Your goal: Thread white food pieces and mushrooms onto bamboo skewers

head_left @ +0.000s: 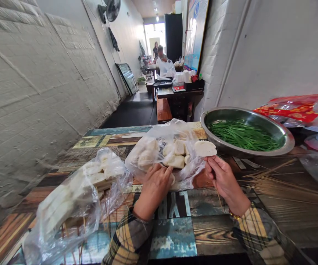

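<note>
Pinched between the thumb and fingers of my right hand is a flat, oval white slice, which looks like bun or bread. A thin wooden skewer points down below that hand. My left hand lies palm down at the near edge of an opened clear plastic bag, its bent fingers apart and its thumb hidden. Beside its index finger the edge of a white piece shows. Thick white pieces lie within the bag. On the left, another plastic bag covers similar pieces with skewers sticking out.
A steel bowl of cut green leaves stands at the right. Loose skewers spread across the table below it. Red packaging lies behind the bowl. Farther back are another table, a bench and two people.
</note>
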`<state>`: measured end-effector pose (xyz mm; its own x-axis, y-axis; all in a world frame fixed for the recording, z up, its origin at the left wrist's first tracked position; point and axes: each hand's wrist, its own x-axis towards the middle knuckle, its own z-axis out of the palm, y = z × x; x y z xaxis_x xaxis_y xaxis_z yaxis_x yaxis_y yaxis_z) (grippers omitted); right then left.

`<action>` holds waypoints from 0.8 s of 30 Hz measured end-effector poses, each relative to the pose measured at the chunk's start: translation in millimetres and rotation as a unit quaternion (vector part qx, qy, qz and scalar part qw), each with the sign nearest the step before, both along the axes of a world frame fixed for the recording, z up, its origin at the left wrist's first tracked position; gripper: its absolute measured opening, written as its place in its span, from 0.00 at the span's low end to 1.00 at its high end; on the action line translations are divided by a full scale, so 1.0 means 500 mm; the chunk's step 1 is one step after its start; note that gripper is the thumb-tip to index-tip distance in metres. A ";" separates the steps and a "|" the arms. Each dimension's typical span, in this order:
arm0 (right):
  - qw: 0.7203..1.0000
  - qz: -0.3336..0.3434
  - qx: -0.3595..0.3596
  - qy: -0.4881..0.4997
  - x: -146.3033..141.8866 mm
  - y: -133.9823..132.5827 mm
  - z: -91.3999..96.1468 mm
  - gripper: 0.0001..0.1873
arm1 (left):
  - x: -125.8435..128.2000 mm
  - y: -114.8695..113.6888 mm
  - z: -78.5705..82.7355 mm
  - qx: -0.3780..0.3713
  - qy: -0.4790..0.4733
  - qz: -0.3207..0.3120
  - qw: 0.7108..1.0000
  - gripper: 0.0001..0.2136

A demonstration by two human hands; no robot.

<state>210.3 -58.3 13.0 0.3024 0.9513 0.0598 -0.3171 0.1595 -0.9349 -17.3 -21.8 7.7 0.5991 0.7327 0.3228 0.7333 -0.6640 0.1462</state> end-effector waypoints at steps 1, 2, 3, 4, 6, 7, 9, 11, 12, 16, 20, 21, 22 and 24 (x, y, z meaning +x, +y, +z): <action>1.000 0.001 0.001 -0.001 0.000 0.001 -0.001 0.15 | -0.001 -0.001 0.000 -0.002 0.003 -0.002 1.000 0.15; 1.000 0.002 0.001 -0.002 0.000 0.001 -0.002 0.15 | -0.001 -0.001 0.000 -0.008 0.002 -0.010 1.000 0.16; 1.000 0.003 0.002 -0.004 0.000 0.002 -0.003 0.15 | -0.001 0.000 0.000 -0.018 -0.003 -0.021 1.000 0.16; 1.000 0.003 0.002 -0.006 0.001 0.002 -0.003 0.15 | -0.001 0.001 -0.001 -0.031 -0.011 -0.034 0.999 0.15; 1.000 0.002 0.003 -0.010 0.001 0.002 -0.004 0.16 | -0.001 0.003 -0.002 -0.055 -0.036 -0.059 0.996 0.16; 1.000 0.002 0.003 -0.013 0.001 0.002 -0.005 0.16 | 0.000 0.006 -0.003 -0.067 -0.054 -0.067 0.994 0.17; 1.000 0.008 0.002 -0.016 0.000 0.001 -0.006 0.16 | 0.001 0.011 -0.005 -0.090 -0.114 -0.072 0.987 0.17; 1.000 0.025 -0.003 -0.013 -0.002 -0.001 -0.007 0.16 | 0.000 0.016 -0.006 -0.119 -0.215 -0.056 0.968 0.16; 0.999 0.037 -0.008 -0.011 -0.004 -0.002 -0.007 0.16 | 0.000 0.019 -0.006 -0.137 -0.274 -0.040 0.951 0.14; 0.996 0.087 -0.030 -0.015 -0.020 -0.012 -0.008 0.17 | -0.004 0.025 -0.006 -0.257 -0.491 0.026 0.832 0.11; 0.989 0.133 -0.045 -0.045 -0.040 -0.023 -0.012 0.20 | 0.004 0.028 -0.007 -0.359 -0.629 0.019 0.689 0.14; 0.987 0.144 -0.047 -0.057 -0.043 -0.026 -0.014 0.20 | 0.008 0.028 -0.006 -0.369 -0.654 0.014 0.660 0.14; 0.984 0.156 -0.048 -0.070 -0.046 -0.028 -0.016 0.21 | 0.013 0.030 -0.003 -0.375 -0.678 0.012 0.633 0.15; 0.980 0.174 -0.041 -0.092 -0.051 -0.031 -0.020 0.21 | 0.026 0.033 0.009 -0.382 -0.718 0.012 0.581 0.16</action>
